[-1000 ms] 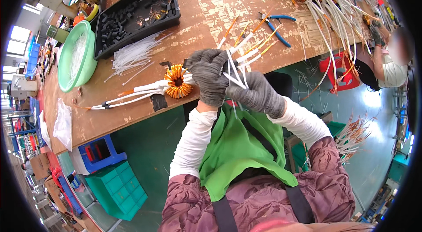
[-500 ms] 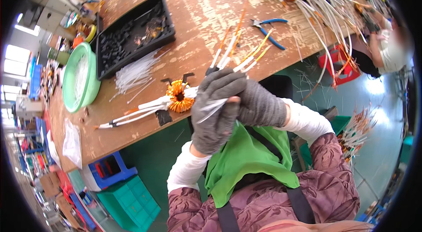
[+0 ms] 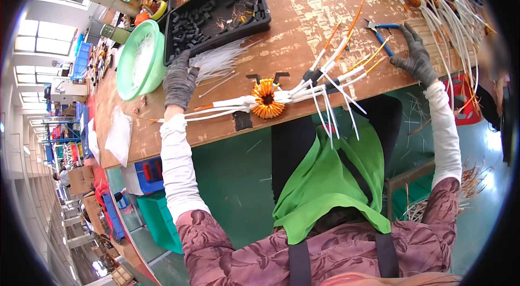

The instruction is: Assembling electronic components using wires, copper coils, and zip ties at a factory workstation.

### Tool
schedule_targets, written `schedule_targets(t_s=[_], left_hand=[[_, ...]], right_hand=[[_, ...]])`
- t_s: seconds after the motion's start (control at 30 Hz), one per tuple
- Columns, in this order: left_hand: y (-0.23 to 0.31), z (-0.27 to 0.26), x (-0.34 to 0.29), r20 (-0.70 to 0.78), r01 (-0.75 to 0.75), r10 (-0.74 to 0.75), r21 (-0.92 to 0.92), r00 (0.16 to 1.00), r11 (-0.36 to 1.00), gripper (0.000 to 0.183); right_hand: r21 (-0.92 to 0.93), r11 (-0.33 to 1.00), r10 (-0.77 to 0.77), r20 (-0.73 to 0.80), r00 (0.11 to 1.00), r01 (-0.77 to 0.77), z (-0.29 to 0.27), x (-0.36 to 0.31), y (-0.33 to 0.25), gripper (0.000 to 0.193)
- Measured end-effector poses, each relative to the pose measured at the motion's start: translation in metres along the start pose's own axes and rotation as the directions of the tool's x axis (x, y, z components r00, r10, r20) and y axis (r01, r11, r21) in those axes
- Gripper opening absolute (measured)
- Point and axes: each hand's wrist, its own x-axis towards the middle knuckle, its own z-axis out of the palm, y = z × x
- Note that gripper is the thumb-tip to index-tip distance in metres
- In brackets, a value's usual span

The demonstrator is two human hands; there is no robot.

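Note:
A toroidal coil (image 3: pixel 268 99) of orange copper wire lies near the table's front edge, its white-sleeved leads running left and right. Several white cable ties (image 3: pixel 327 110) are round the right-hand leads, with long tails hanging over the edge. My left hand (image 3: pixel 180 85), in a grey glove, is at the near end of a pile of white cable ties (image 3: pixel 219 63), thumb and fingers apart. My right hand (image 3: pixel 418 57), also gloved, has thumb and fingers spread at the handle ends of blue-handled cutters (image 3: pixel 383 27); the grip does not look closed.
Behind my left hand stand a black tray (image 3: pixel 264 21) of small black pieces and a green basin (image 3: pixel 158 50). Coils with long white leads (image 3: pixel 433 31) are heaped at the far right. A clear bag (image 3: pixel 119 137) lies at the left edge. A red stool (image 3: pixel 467 104) stands beyond the table.
My hands have parted and let go of the leads and ties. The left has gone to the cable-tie pile, the right to the cutters. The view has shifted.

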Motion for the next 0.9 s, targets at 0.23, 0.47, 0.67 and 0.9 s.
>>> schedule_targets(t_s=[0.23,0.47,0.67,0.9], left_hand=[[0.090,-0.053,-0.023,-0.075,-0.153,0.136,-0.323,0.988,0.934,0.047],[0.177,-0.039,-0.040,-0.025,-0.343,0.366,-0.412,0.930,0.844,0.066],[0.185,-0.021,-0.068,0.126,-0.220,0.261,-0.274,0.957,0.936,0.094],[0.170,-0.010,-0.073,0.119,-0.175,0.178,-0.032,0.977,0.984,0.094]], right_hand=[[-0.180,0.979,-0.076,0.128,0.989,0.099,0.015,0.019,0.009,0.095],[-0.254,0.958,-0.118,0.063,0.991,0.130,0.017,0.020,0.001,0.078],[-0.319,0.947,-0.042,0.005,0.999,0.042,0.018,0.005,0.005,0.050],[0.929,0.348,0.432,-0.038,0.901,-0.128,0.019,-0.019,0.074,0.044]])
